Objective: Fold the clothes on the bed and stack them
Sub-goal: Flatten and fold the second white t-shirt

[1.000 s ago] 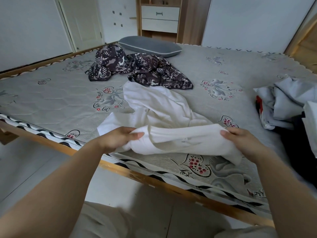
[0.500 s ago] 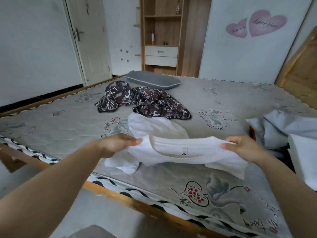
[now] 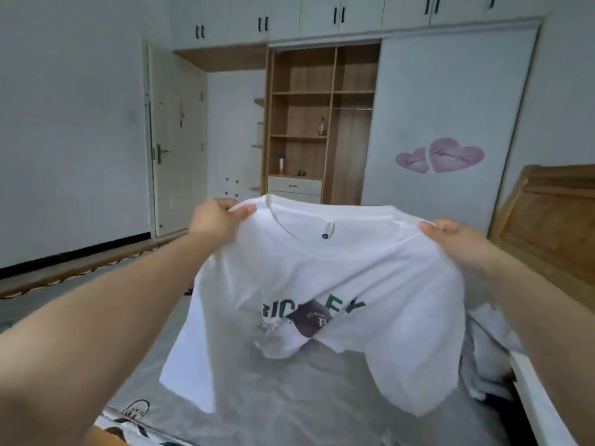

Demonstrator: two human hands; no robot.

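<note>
White cotton T-shirt with green lettering (image 3: pixel 322 284) hangs in the air above the grey quilted mattress (image 3: pixel 289 397), held up by both shoulders. Left hand (image 3: pixel 215 220) pinches the left shoulder seam, fingers curled tight on the fabric; right hand (image 3: pixel 457 239) grips the right shoulder the same way. Hem is bunched and turned up in the middle.

Risks: laid down like this, the curled hem likely folds in creased; sleeves may tuck under. An uneven pull could skew the collar line.

Containers: open wooden wardrobe shelves (image 3: pixel 299 123) hold a few small bottles. Crumpled pale clothes pile (image 3: pixel 492 349) lies at right on the bed.
</note>
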